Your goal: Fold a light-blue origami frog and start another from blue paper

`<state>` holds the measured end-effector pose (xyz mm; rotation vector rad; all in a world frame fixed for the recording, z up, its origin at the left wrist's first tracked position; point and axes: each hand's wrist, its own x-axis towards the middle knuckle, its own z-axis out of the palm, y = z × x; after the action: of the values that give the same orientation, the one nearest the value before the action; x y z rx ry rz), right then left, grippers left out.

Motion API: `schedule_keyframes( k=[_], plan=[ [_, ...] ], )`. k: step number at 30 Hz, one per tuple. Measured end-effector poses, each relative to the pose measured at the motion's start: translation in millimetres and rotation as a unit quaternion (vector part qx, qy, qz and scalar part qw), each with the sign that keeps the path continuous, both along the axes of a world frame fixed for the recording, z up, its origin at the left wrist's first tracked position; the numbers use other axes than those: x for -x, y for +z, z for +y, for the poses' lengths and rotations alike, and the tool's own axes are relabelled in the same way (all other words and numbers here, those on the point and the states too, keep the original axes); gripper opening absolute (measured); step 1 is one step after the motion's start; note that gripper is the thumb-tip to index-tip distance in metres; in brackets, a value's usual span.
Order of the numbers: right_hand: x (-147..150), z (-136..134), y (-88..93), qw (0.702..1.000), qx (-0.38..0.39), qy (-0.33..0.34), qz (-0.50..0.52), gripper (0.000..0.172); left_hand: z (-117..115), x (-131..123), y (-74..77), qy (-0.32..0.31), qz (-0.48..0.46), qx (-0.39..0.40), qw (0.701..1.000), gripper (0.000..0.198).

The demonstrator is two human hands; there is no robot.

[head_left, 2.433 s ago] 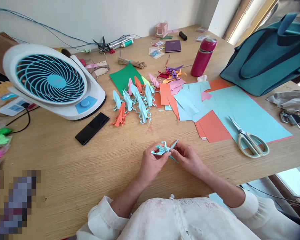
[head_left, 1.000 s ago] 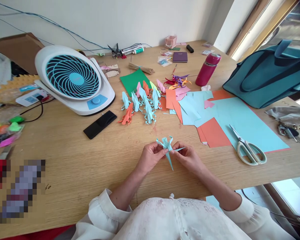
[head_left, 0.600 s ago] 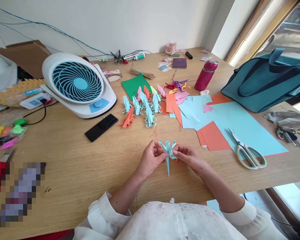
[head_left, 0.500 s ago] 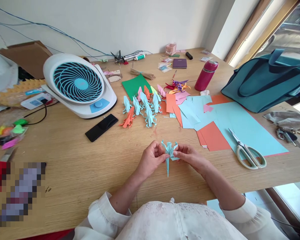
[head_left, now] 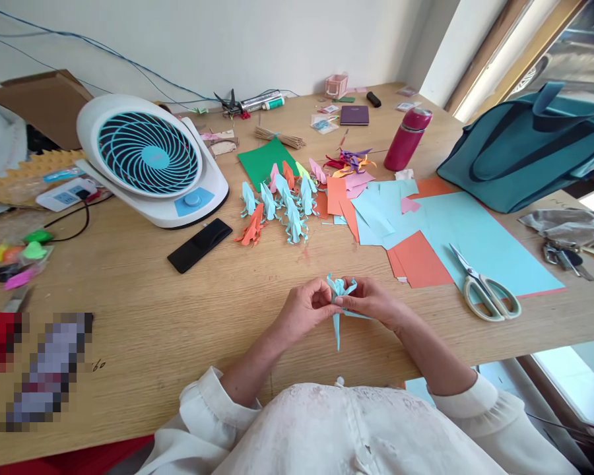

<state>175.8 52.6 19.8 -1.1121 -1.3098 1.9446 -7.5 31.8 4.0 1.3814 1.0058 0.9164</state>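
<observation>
A light-blue folded paper flower (head_left: pixel 337 330) with curled petal tips is held between both hands over the front of the table. My left hand (head_left: pixel 304 305) pinches it from the left, thumb and fingers closed at its middle. From the right, my right hand (head_left: pixel 376 302) grips the same flower, its thumb pressed across the folds. One narrow point hangs down below the fingers and another sticks out to the right. Part of the paper is hidden by the fingertips. Beyond the hands stand several finished blue paper flowers (head_left: pixel 295 221), with an orange paper flower (head_left: pixel 251 225) beside them.
Scissors (head_left: pixel 490 290) lie on a large blue sheet (head_left: pixel 515 257) at right, near orange paper (head_left: pixel 423 260). A black case (head_left: pixel 199 245) and a white fan (head_left: pixel 153 158) are at left. A pink bottle (head_left: pixel 406 140) and a teal bag (head_left: pixel 515 155) stand behind.
The flower has turned slightly in my fingers, and its curled tips now lean right. My hands have drawn closer together around it. The whole view has shifted slightly.
</observation>
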Motion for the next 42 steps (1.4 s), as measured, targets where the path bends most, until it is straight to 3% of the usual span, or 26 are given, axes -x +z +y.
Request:
schedule_keyframes(
  k=[4, 8, 16, 26, 42],
  plan=[
    [3, -2, -6.1, 0.999, -0.007, -0.047, 0.013, 0.046, -2, -3, -0.4, 0.040, -0.018, -0.056, 0.997, 0.027],
    [0, -4, -10.8, 0.993, 0.029, -0.114, 0.020, 0.042, -4, -1, 2.1, 0.039, 0.038, -0.140, 0.989, 0.010],
    [1, -7, -11.1, 0.988, 0.064, -0.140, 0.022, 0.041, -6, 5, 2.2, 0.023, 0.157, -0.347, 0.924, 0.017],
    [4, -9, -13.6, 0.988, 0.049, -0.142, 0.038, 0.044, -7, 5, 2.8, 0.019, 0.187, -0.368, 0.911, 0.013],
    [7, -12, -6.2, 0.986, -0.030, -0.162, 0.014, 0.044, -8, 1, 5.4, 0.063, 0.146, -0.306, 0.939, 0.008]
  ],
)
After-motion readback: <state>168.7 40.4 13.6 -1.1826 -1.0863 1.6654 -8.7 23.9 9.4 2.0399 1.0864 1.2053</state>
